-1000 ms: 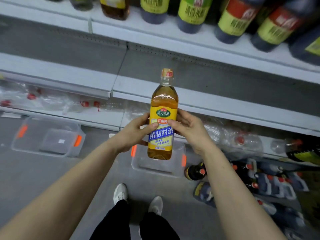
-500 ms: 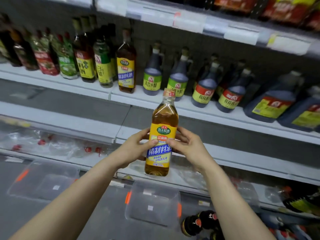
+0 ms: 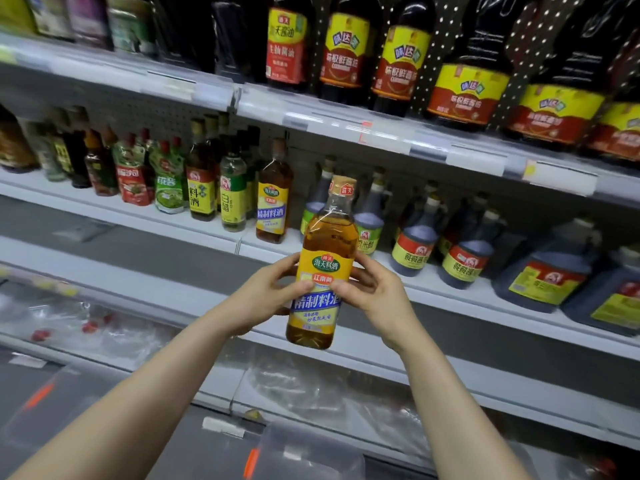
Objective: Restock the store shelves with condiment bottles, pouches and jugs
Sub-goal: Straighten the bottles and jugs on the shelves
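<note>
Left hand (image 3: 263, 301) at 9 o'clock, right hand (image 3: 379, 296) at 3 o'clock: both grips hold the bottle (image 3: 329, 233) mid-body. Judged full, rigid, heavy (likely slippery).

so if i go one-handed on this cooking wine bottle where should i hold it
Wrap the grip round the straight labelled body of the cooking wine bottle, coming from its right side, where the right hand holds it. It is upright and the body is even in width; the neck tapers and would likely slip.
</note>
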### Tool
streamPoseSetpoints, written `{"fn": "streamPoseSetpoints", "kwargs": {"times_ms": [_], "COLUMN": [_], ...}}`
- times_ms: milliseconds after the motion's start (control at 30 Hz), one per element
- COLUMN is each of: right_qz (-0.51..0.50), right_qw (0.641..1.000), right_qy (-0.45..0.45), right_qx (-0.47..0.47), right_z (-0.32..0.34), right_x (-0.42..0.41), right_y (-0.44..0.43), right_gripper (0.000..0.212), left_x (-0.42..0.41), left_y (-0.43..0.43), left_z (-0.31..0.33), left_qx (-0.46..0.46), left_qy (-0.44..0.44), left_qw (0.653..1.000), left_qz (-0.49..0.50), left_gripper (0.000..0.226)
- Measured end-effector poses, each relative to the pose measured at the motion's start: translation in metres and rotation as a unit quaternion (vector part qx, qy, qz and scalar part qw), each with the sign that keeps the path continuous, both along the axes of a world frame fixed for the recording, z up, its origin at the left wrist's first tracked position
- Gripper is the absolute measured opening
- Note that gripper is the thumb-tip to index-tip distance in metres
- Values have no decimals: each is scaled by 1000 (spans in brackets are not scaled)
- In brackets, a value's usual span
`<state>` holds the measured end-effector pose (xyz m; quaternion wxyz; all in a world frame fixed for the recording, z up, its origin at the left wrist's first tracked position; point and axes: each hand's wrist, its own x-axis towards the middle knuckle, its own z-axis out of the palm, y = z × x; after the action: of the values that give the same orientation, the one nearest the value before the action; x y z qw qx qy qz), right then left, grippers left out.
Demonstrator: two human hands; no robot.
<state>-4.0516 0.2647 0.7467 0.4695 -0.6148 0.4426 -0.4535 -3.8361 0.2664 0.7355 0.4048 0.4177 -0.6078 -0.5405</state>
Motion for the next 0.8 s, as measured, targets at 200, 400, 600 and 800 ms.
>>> {"fn": "streamPoseSetpoints", "kwargs": {"times_ms": [200,400,600,800], "right_qz": [-1,-26,-67,-105], "right_qw": [1000,998,995,993], "right_qy": [10,34,53,49], "right_qx": [-19,-38,-43,-29], "right_z": [4,0,0,-13], "right_x": [39,93,128,146], "right_y": [-44,-108,-159,-183], "right_gripper": [53,65,64,65], "left_x": [39,93,125,138], "left_y": [-46,-119,-187,-227], "left_z": [1,4,-1,-16], "left_qx": [-3,-29,-82,-112], "left_qy": [14,-15,-78,-118], "left_qw": [1000,999,994,986], "left_qz": [-15,-19,-5,-22], "left_gripper": [52,61,66,67]}}
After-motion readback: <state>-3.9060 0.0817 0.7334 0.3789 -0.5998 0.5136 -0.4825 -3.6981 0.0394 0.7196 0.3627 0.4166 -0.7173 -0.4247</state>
